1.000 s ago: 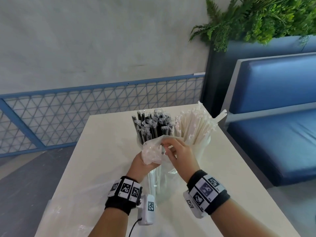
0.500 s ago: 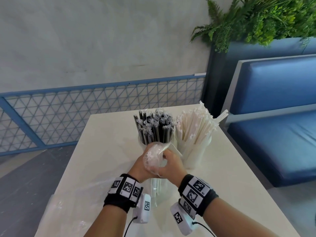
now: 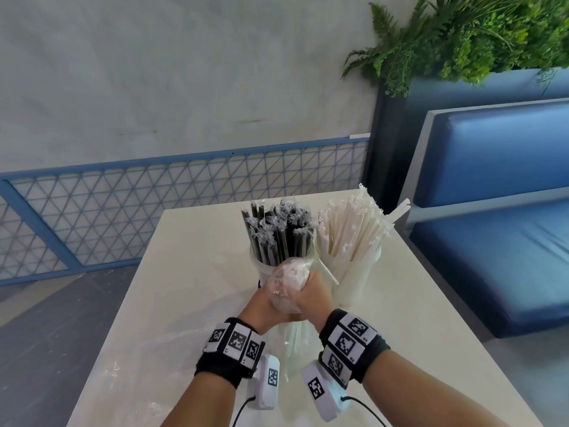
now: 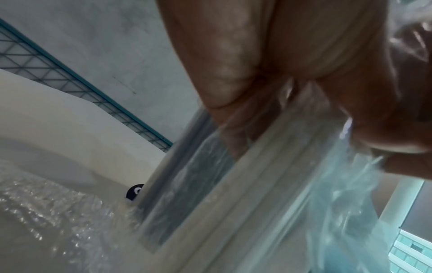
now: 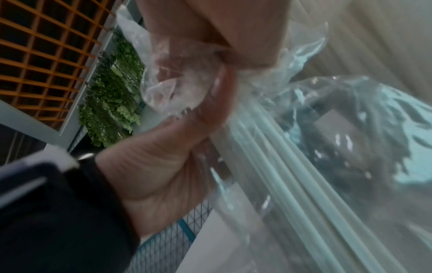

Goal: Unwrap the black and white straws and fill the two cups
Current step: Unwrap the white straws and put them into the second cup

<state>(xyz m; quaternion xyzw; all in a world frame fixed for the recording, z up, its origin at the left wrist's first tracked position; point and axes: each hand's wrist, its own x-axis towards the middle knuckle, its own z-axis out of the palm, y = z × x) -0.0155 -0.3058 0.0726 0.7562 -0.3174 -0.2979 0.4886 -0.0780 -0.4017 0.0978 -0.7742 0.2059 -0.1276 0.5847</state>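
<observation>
Two cups stand mid-table: the left cup [image 3: 261, 268] is packed with black straws [image 3: 278, 232], the right cup [image 3: 358, 278] with white straws [image 3: 351, 229]. In front of them both hands grip a clear plastic bag [image 3: 288, 283] that still holds white straws [image 3: 294, 334]. My left hand [image 3: 261, 306] curls round the bag from the left. My right hand [image 3: 314, 294] squeezes the bag's gathered top from the right. In the wrist views the bag [image 4: 245, 184] and its straws [image 5: 268, 162] run down from between the fingers.
A crumpled clear wrapper [image 3: 123, 365] lies flat on the white table [image 3: 191, 272] at the near left. A blue bench seat [image 3: 492, 241] stands to the right, a planter with ferns [image 3: 462, 35] behind it, and a blue mesh railing [image 3: 154, 195] beyond the table.
Both hands came together and dropped a little toward me. The bag's loose top, held open before, is now bunched tight between them.
</observation>
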